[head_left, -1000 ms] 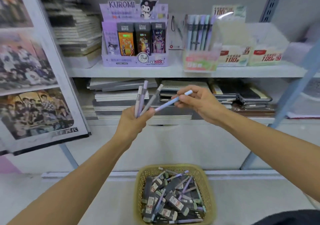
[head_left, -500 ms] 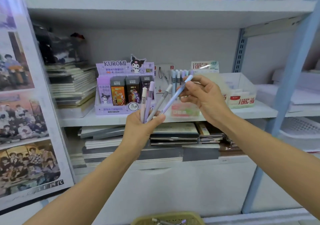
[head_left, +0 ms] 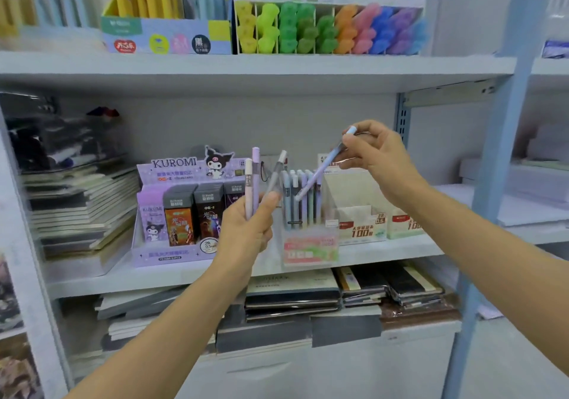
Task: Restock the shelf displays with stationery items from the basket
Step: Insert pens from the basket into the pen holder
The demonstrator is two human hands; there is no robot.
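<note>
Slim pale-blue plastic pen point(head_left: 321, 173) slants over the clear plastic pen box point(head_left: 308, 252), pinched by the right hand point(head_left: 378, 156). The left hand point(head_left: 246, 229) grips three thin pastel pens point(head_left: 255, 177) upright.

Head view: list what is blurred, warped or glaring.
Head view: even, soft light, no harsh glare; edges smear, so the highlighters and notebooks look soft; the KUROMI box reads clearly; the post leans from wide-angle warp; the pen in the right hand is slightly blurred.
</note>
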